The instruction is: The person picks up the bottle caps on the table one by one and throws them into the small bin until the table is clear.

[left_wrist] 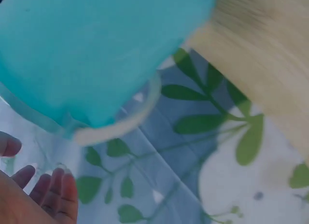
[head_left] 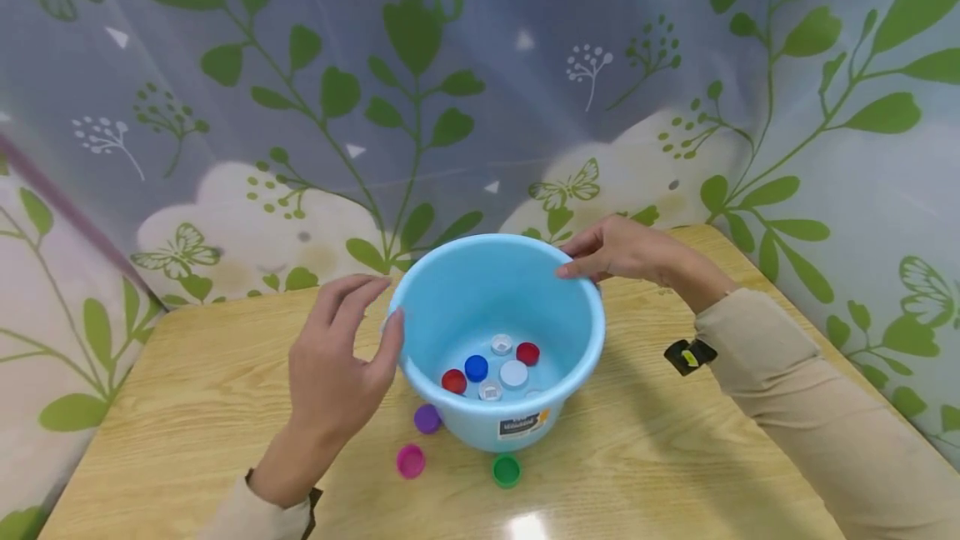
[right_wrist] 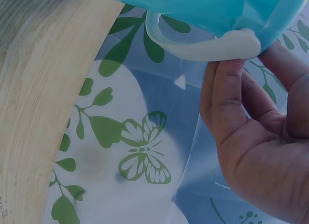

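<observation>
A light blue bucket (head_left: 491, 432) stands tilted toward me on the table, a label on its front. Several bottle caps lie in it, among them a blue cap (head_left: 476, 368), a red cap (head_left: 528, 353) and a white cap (head_left: 513, 374). My right hand (head_left: 626, 252) pinches the rim at the back right, its fingers beside the white handle (right_wrist: 207, 50) in the right wrist view. To the left of the bucket is my left hand (head_left: 341, 357), fingers spread and loosely bent. A gap separates it from the rim in the left wrist view.
On the wooden table (head_left: 225, 390), a purple cap (head_left: 427, 419), a pink cap (head_left: 410, 462) and a green cap (head_left: 506, 471) lie in front of the bucket. A leaf-patterned cloth (head_left: 465, 182) hangs close behind the table and along both sides.
</observation>
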